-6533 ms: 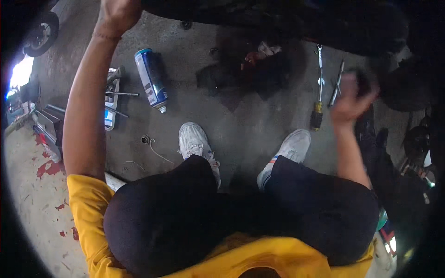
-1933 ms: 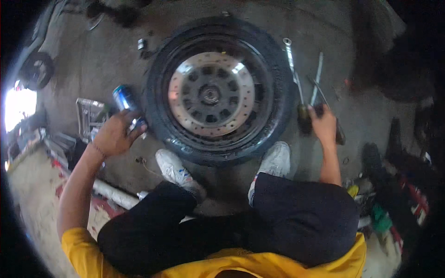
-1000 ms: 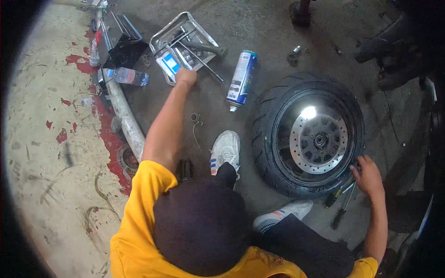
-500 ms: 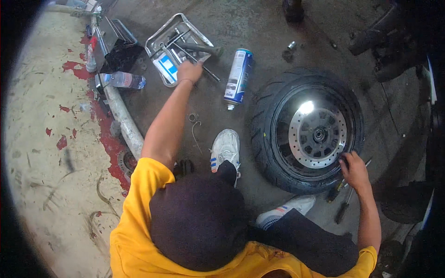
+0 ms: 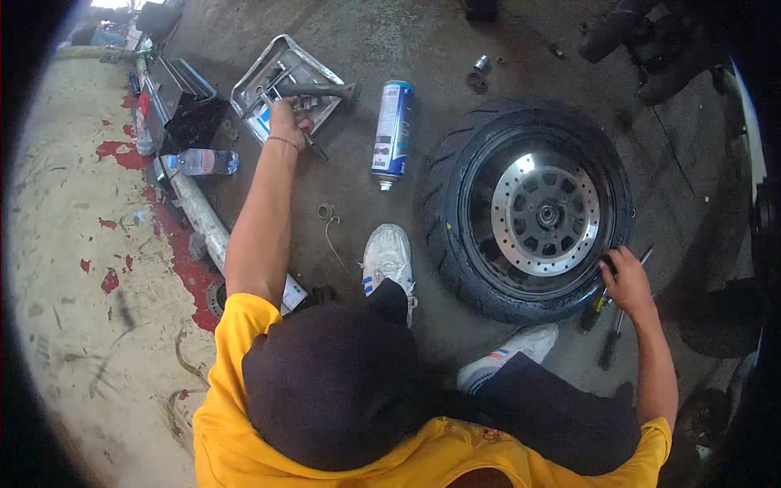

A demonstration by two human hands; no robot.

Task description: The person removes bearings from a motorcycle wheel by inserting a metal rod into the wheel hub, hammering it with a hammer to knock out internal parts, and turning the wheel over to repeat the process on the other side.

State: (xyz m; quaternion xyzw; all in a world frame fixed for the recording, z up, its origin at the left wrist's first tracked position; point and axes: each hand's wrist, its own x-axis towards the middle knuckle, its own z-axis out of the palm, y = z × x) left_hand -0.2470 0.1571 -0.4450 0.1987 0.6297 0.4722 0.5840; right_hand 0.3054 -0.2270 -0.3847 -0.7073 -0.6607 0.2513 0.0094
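A metal rod [image 5: 316, 148] has shifted with my left hand [image 5: 288, 124], which grips it over the tray [image 5: 314, 60] at eleven o'clock. At three, my right hand [image 5: 629, 282] meets the wheel [image 5: 547, 215]; its grip I cannot tell.

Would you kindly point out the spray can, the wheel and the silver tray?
Spray can [image 5: 394, 128], head view: middle of its side.
Wheel [image 5: 548, 215], head view: central hub.
Silver tray [image 5: 302, 67], head view: bare inside.

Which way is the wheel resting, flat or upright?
Flat: the wheel lies on its side on the floor, its drilled brake disc facing up toward the camera.
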